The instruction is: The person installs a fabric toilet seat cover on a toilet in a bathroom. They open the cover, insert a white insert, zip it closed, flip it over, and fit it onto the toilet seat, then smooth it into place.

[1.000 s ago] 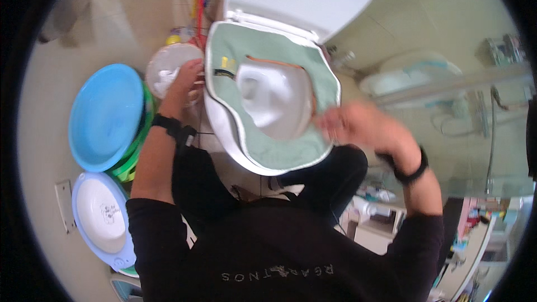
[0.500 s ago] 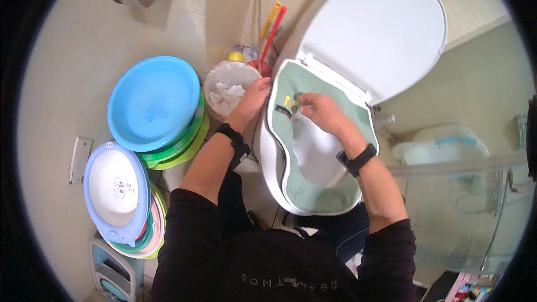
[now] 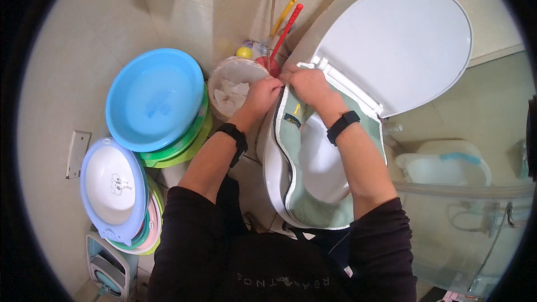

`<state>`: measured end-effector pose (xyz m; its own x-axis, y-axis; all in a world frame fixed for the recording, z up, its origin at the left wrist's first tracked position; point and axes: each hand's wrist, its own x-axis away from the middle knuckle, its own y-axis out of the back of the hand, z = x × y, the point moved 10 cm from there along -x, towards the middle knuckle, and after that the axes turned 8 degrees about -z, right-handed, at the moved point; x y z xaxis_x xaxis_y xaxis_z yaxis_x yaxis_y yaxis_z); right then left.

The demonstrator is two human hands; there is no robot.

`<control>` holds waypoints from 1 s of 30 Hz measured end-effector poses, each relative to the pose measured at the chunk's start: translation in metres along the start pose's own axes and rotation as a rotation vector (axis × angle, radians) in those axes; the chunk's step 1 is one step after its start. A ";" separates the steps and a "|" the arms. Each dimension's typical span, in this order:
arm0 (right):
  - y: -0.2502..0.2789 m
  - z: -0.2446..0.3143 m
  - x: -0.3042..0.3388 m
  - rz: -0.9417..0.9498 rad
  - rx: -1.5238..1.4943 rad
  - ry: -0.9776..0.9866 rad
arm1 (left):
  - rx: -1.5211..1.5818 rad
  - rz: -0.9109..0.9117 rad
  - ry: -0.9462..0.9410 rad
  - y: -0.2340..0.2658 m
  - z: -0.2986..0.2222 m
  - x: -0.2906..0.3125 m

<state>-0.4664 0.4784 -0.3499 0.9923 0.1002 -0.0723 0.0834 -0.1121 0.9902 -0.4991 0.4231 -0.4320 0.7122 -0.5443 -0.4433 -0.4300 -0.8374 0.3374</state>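
Fingertips of both hands hidden behind the green seat cover's (image 3: 313, 212) back edge

I have little room: my left hand (image 3: 263, 94) and right hand (image 3: 309, 85) sit almost touching at the back rim of the white toilet bowl. Just behind them the raised white plastic lid (image 3: 400, 45) blocks. Left of my left hand stands a round white waste bin (image 3: 232, 81), red and yellow brush handles (image 3: 282, 31) rising beside it. The open bowl (image 3: 321, 162) below my right wrist is free.
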 end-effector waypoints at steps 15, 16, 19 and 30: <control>-0.001 -0.002 -0.018 0.043 0.230 -0.015 | -0.611 0.239 -0.191 0.038 -0.071 0.054; -0.002 -0.002 -0.017 0.061 0.229 -0.030 | -0.614 0.297 -0.129 0.039 -0.070 0.064; 0.002 -0.002 -0.017 0.017 0.210 -0.046 | -0.597 0.390 -0.004 0.048 -0.073 0.087; 0.055 0.018 0.045 -0.193 -0.033 -0.152 | -0.153 0.218 0.343 0.070 -0.070 0.121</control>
<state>-0.4157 0.4590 -0.3012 0.9608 -0.0339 -0.2752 0.2722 -0.0732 0.9594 -0.4042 0.3026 -0.4042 0.7681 -0.6379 -0.0553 -0.5218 -0.6737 0.5232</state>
